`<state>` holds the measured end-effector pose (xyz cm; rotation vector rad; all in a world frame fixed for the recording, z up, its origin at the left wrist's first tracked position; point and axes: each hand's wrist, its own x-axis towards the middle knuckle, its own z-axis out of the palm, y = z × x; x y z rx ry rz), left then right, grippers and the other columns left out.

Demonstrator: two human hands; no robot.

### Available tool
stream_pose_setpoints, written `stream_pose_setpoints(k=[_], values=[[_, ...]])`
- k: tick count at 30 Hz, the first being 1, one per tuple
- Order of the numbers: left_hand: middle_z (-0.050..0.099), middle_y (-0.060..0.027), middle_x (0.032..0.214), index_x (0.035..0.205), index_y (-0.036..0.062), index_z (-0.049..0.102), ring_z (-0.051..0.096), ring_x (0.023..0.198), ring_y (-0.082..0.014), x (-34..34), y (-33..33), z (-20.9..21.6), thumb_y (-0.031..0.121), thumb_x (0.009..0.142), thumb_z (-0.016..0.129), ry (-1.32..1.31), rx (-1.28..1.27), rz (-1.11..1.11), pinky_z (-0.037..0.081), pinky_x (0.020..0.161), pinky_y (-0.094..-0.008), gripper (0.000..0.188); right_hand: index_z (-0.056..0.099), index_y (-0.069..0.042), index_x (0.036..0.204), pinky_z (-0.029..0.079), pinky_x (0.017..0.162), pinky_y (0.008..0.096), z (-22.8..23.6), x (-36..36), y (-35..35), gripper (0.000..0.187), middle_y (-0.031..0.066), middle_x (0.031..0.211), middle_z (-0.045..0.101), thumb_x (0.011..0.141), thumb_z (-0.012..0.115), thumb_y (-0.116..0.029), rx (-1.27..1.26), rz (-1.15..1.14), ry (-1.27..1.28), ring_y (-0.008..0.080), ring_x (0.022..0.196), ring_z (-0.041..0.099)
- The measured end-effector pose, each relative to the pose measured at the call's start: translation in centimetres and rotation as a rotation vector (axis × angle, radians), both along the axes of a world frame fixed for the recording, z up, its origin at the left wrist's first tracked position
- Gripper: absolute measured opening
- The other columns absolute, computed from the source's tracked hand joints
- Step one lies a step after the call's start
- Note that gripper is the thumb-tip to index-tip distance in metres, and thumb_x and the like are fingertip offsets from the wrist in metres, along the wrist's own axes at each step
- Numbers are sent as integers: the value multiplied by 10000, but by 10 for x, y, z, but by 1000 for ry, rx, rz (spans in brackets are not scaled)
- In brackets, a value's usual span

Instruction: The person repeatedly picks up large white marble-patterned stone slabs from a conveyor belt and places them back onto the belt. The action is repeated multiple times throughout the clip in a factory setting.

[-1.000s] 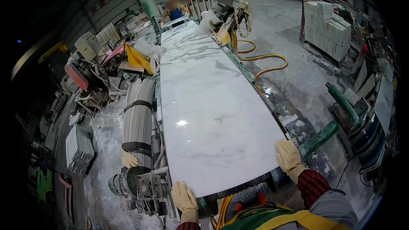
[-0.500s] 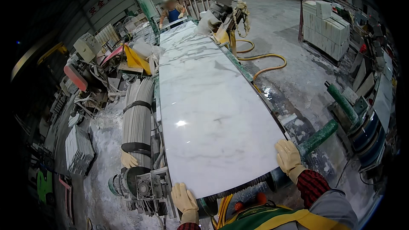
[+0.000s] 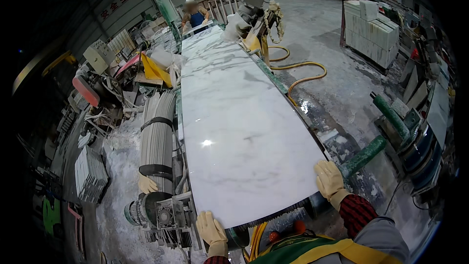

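Observation:
A long white marble slab (image 3: 234,117) with grey veins lies flat on a machine bed and runs away from me. My left hand (image 3: 211,231), in a pale yellow glove, grips the slab's near left corner. My right hand (image 3: 330,181), gloved the same, rests on the near right corner with the fingers over the edge. At the far end a person in a blue top (image 3: 194,15) stands by the slab.
A ribbed grey roller (image 3: 156,142) and a motor (image 3: 146,210) sit left of the slab, with a loose glove (image 3: 145,184) by them. Yellow hose (image 3: 303,71) lies on the wet floor at right. Green rollers (image 3: 364,154) and stacked white tiles (image 3: 371,29) stand at right.
The slab has slid slightly toward the far end; both hands stay on its near corners.

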<state>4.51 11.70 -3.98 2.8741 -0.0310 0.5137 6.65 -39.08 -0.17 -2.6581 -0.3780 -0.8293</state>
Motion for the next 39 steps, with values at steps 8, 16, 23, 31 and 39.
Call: stream_pose_setpoints(k=[8,16,23,31,39], values=[[615,-254,1296,1230,-8,624,565,1234,-477,4,-6,7,134,944,635,-149,79,-50,447,1072,-568,319,703,10,1238,487,1118,562,-13,-7,-2,391,222,1299,696,863,705,-104,12,-62,8,437,1258,634],[608,-258,1305,1258,-11,620,556,1255,-485,-3,-1,6,120,955,628,-189,66,-91,449,1074,-575,330,691,56,1205,508,1026,577,-7,-45,37,329,286,1250,684,887,676,-31,224,-44,-70,511,1150,639],[622,-283,1388,1354,-12,626,547,1335,-513,-8,6,-10,148,1003,625,-118,17,-36,402,1186,-597,386,741,24,1315,549,1044,431,-16,-109,86,348,274,1282,750,1077,606,-192,808,479,734,421,1201,721],[585,-324,1510,1450,-1,621,507,1436,-533,-1,32,-22,187,987,720,-66,-148,-129,390,1228,-609,509,558,-70,1543,455,1243,452,-115,-52,150,511,149,1596,576,1153,557,-399,-2282,719,-705,293,1467,562],[489,-353,1608,1517,1,580,429,1489,-575,44,44,-24,232,1027,690,3,-96,-245,338,1270,-605,553,589,-67,1469,562,1146,444,-71,-26,208,464,119,1459,651,1082,746,-270,-3557,596,-1018,265,1342,649]])
